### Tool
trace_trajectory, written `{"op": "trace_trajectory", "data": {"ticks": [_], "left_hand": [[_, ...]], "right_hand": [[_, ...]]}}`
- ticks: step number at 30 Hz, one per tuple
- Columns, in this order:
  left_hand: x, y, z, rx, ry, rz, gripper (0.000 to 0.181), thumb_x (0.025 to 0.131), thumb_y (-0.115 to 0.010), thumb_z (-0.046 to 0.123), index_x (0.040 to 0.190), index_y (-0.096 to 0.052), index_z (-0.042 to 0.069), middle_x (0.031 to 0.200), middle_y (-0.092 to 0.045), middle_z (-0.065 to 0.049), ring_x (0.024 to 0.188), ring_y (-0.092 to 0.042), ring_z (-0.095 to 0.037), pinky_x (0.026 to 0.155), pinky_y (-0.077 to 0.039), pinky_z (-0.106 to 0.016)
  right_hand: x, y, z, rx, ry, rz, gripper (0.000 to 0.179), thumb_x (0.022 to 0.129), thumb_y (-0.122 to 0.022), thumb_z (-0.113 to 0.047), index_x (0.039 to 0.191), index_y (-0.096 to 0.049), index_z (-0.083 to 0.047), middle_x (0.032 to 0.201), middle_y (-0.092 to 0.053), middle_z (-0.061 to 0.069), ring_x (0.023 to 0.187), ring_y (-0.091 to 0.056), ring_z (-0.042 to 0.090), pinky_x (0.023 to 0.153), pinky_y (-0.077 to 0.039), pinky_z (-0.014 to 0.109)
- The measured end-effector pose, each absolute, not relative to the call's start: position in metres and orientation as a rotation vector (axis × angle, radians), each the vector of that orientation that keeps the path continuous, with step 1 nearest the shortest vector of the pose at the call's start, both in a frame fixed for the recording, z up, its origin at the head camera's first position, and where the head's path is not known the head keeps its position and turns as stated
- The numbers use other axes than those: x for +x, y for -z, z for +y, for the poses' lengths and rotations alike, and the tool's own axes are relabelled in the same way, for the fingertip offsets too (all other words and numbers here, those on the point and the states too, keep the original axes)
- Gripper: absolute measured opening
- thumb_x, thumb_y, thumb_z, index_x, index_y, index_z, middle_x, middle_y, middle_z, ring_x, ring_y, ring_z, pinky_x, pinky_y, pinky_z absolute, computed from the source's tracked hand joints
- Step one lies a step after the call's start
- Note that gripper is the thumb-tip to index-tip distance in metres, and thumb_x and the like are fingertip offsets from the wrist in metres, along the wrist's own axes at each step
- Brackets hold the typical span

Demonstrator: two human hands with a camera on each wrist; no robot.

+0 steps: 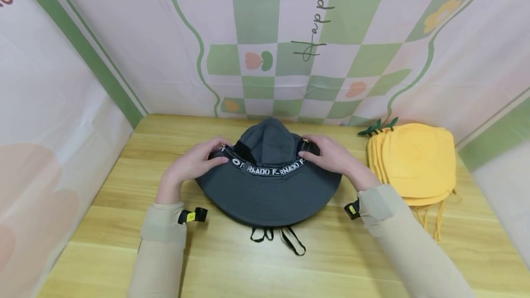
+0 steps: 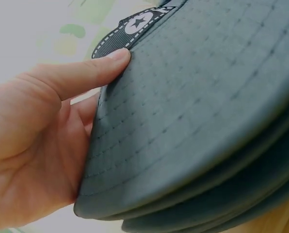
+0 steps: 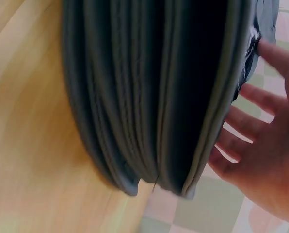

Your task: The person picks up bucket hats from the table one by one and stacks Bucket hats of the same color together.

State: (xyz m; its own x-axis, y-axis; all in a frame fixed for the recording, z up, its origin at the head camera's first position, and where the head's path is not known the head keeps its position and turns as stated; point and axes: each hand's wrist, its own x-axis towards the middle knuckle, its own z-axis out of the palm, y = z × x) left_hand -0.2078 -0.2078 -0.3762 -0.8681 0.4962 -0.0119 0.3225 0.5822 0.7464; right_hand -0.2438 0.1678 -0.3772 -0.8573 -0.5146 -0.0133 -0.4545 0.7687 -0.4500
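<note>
A stack of dark grey wide-brimmed hats (image 1: 269, 201) lies on the table, its crown at the back and a black band with white lettering along the inner edge of the brim. My left hand (image 1: 192, 162) grips the top hat's left side. In the left wrist view, the thumb of the left hand (image 2: 42, 121) lies on the stitched brim near a star print, with the other fingers partly hidden behind the edge. On the opposite side, my right hand (image 1: 331, 154) holds the brim by the band. The right wrist view shows several brim layers (image 3: 135, 97) beside the right hand (image 3: 265, 126), some fingertips hidden.
Yellow hats (image 1: 418, 160) form a stack at the table's right, with green leaf-shaped pieces (image 1: 378, 127) and hanging cords. Black cord loops (image 1: 294, 241) stick out under the grey brim. Behind the wooden table (image 1: 136, 169) hangs a checkered cloth (image 1: 298, 59).
</note>
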Motion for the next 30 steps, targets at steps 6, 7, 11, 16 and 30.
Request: {"op": "trace_trajectory", "data": {"ticks": [6, 7, 11, 16, 30], "left_hand": [[-0.208, 0.375, -0.211, 0.633, -1.105, 2.629, 0.036, 0.100, -0.061, 0.018, 0.135, -0.055, 0.009, 0.134, -0.062, -0.016, 0.128, -0.056, -0.035, 0.108, -0.044, -0.053], [-0.208, 0.375, -0.211, 0.626, -1.094, 2.636, 0.038, 0.100, -0.062, 0.018, 0.135, -0.054, 0.008, 0.135, -0.061, -0.018, 0.129, -0.055, -0.036, 0.109, -0.043, -0.054], [-0.209, 0.378, -0.210, 0.629, -1.003, 2.689, 0.052, 0.095, -0.070, 0.022, 0.140, -0.050, 0.005, 0.140, -0.057, -0.019, 0.132, -0.052, -0.037, 0.113, -0.040, -0.053], [-0.209, 0.385, -0.206, 0.592, -0.806, 2.697, 0.087, 0.085, -0.077, 0.041, 0.153, -0.036, 0.005, 0.152, -0.044, -0.022, 0.141, -0.042, -0.039, 0.117, -0.035, -0.053], [-0.204, 0.385, -0.188, 0.375, -0.585, 2.791, 0.090, 0.087, -0.076, 0.041, 0.158, -0.028, 0.012, 0.158, -0.036, -0.021, 0.145, -0.036, -0.042, 0.119, -0.020, -0.065]], "right_hand": [[-0.242, 0.382, 0.180, -0.817, 0.529, 2.728, 0.077, 0.090, -0.071, -0.042, 0.149, -0.044, -0.002, 0.145, -0.052, 0.027, 0.135, -0.049, 0.045, 0.113, -0.038, 0.057], [-0.242, 0.382, 0.181, -0.819, 0.512, 2.714, 0.079, 0.090, -0.071, -0.043, 0.150, -0.042, -0.003, 0.146, -0.050, 0.028, 0.135, -0.048, 0.046, 0.113, -0.038, 0.057], [-0.240, 0.383, 0.182, -0.786, 0.430, 2.697, 0.083, 0.090, -0.070, -0.047, 0.153, -0.038, -0.005, 0.147, -0.048, 0.030, 0.135, -0.047, 0.047, 0.111, -0.038, 0.060], [-0.240, 0.387, 0.181, -0.731, 0.344, 2.714, 0.085, 0.090, -0.068, -0.052, 0.156, -0.034, -0.009, 0.147, -0.048, 0.028, 0.134, -0.048, 0.047, 0.107, -0.037, 0.066], [-0.234, 0.400, 0.177, -0.627, 0.194, 2.764, 0.094, 0.088, -0.059, -0.069, 0.159, -0.027, -0.015, 0.143, -0.051, 0.028, 0.129, -0.051, 0.048, 0.101, -0.040, 0.066]]}}
